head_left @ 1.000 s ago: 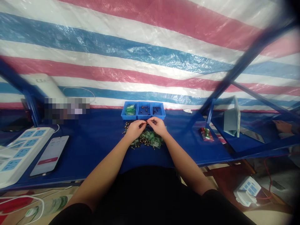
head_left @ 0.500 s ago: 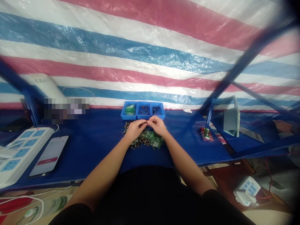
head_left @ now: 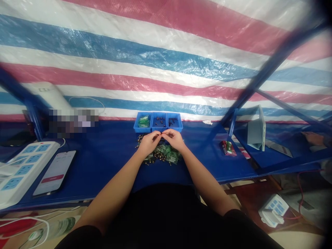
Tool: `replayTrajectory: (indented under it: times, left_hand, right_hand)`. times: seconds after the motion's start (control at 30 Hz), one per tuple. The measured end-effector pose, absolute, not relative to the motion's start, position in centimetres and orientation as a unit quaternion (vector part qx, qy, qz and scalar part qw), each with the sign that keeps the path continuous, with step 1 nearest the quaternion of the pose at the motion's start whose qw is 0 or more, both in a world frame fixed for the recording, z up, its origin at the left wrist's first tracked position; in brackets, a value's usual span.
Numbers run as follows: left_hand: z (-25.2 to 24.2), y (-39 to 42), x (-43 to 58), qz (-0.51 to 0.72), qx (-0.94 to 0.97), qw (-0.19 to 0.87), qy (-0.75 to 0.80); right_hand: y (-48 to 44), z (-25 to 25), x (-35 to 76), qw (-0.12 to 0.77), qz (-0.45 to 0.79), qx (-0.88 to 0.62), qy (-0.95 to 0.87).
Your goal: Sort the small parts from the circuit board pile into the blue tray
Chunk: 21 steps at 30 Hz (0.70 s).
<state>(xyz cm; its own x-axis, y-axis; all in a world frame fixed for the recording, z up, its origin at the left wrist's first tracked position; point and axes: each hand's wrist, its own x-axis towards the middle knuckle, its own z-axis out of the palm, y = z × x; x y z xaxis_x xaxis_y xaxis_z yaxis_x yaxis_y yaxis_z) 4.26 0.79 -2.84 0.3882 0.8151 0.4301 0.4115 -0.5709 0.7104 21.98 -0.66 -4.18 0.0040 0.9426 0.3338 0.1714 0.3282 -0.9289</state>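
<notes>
My left hand (head_left: 149, 142) and my right hand (head_left: 173, 139) meet at the fingertips above a pile on the blue table. Both are pinched together on something too small to make out. Beneath them lie small dark and brass-coloured pieces (head_left: 158, 156) and green-and-clear packets (head_left: 166, 151), partly covered by the hands. Just beyond stand three blue bins side by side: the left bin (head_left: 142, 130) holds green packets, the middle bin (head_left: 159, 129) a few small dark pieces, and the right bin (head_left: 178, 128) small dark pieces.
A phone (head_left: 55, 173) and a white power strip (head_left: 28, 173) lie at the left. On the right are a small red box (head_left: 232, 152), a tablet in a stand (head_left: 255, 133) and blue frame bars (head_left: 249, 91). Another person's hand (head_left: 314, 139) shows at the far right.
My joined fingertips have shifted very slightly left and away from me. The other person's hand at the far right has moved a little.
</notes>
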Motion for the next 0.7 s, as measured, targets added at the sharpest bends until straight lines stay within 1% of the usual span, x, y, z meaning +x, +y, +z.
replayTrajectory:
  times: [0.27,0.57,0.7]
  left_hand:
    - [-2.2,0.3,4.3,0.361,0.828,0.207,0.375]
    - [-3.3,0.8,4.3,0.396,0.792,0.246,0.395]
    - [-3.3,0.7,4.4,0.403,0.788,0.242,0.398]
  right_hand:
    - [-0.8,-4.0,21.9,0.542,0.384,-0.446,-0.601]
    - [-0.6,-4.4,22.0,0.534,0.362,-0.452,-0.616]
    - [-0.5,-4.6,22.1,0.541,0.354,-0.451,-0.615]
